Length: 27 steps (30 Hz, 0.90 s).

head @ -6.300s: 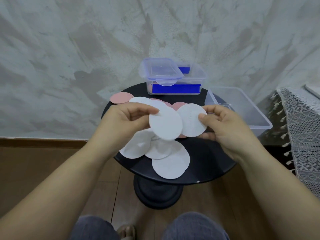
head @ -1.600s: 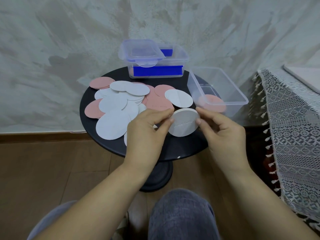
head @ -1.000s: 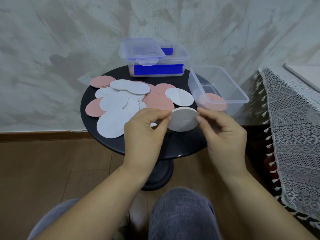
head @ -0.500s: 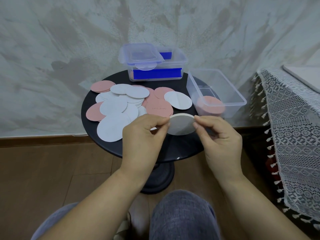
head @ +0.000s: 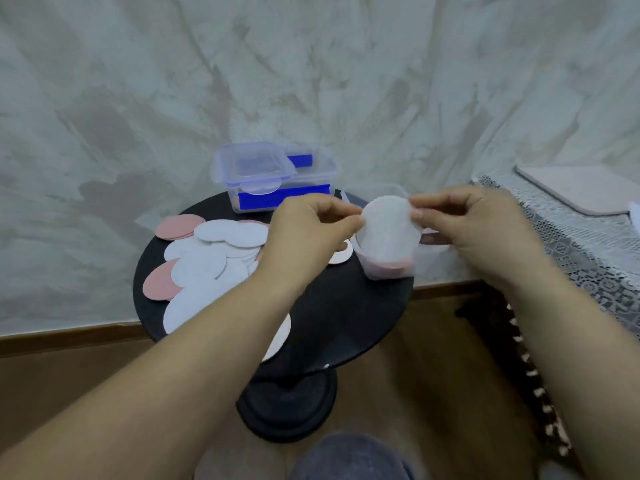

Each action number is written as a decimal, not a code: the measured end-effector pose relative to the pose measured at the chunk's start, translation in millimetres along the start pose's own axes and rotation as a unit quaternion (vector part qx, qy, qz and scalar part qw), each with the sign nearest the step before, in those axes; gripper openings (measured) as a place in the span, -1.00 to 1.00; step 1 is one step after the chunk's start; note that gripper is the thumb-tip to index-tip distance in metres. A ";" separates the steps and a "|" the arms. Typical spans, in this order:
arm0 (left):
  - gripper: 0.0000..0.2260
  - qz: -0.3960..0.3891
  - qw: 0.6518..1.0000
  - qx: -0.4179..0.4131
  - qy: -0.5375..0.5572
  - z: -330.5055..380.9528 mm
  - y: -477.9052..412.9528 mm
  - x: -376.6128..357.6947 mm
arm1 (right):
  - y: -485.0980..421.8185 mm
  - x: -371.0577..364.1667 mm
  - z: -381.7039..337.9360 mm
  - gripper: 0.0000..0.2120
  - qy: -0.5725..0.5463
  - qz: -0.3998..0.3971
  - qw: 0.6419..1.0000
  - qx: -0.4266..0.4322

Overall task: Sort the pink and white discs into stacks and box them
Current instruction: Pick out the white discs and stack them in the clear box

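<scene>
Both hands hold a stack of white discs [head: 386,230] by its edges, over the open clear box [head: 391,270] at the table's right side. My left hand [head: 311,230] pinches the stack's left edge and my right hand [head: 474,223] pinches its right edge. Pink discs [head: 393,264] lie in the bottom of that box. Loose white discs [head: 207,261] and pink discs [head: 175,226] are spread over the left half of the round black table [head: 346,306]. The picture is blurred.
A lidded clear box with blue clips [head: 273,178] stands at the table's back. A lace-covered surface [head: 588,251] with a flat white tray [head: 581,188] is on the right. Behind the table is a plastered wall [head: 311,81]; below it, a wooden floor.
Both hands have carried the white stack up and to the right, from above the table's front to over the open clear box. The view has tilted upward.
</scene>
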<state>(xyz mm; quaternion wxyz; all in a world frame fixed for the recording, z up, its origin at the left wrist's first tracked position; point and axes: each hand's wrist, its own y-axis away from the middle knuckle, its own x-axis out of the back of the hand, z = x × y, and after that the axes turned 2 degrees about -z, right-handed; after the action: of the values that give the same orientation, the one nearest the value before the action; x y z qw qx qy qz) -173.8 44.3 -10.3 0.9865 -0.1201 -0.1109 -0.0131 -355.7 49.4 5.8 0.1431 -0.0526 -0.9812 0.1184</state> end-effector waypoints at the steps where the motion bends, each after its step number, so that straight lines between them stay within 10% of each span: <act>1: -0.91 -0.011 1.000 -0.007 -0.026 0.6 -9.0 -3.9 | -11.7 10.9 -0.9 -0.83 0.017 -0.010 1.000 -0.017; 8: -0.83 -0.122 0.928 -0.176 -0.305 -22.9 -25.9 -13.5 | -69.4 46.0 11.2 -0.85 0.085 -0.073 0.987 -0.111; 27: -0.84 -0.151 0.892 -0.317 -0.284 -46.2 -34.3 -15.7 | -94.4 -0.8 18.0 -0.81 0.337 -0.268 0.891 -0.141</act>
<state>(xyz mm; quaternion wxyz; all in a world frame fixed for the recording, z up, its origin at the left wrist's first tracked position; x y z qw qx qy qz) -181.0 -0.1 -49.5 0.8084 -0.4071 -0.3933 -0.1614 -366.8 -45.8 12.1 0.4825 0.1562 -0.8573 -0.0886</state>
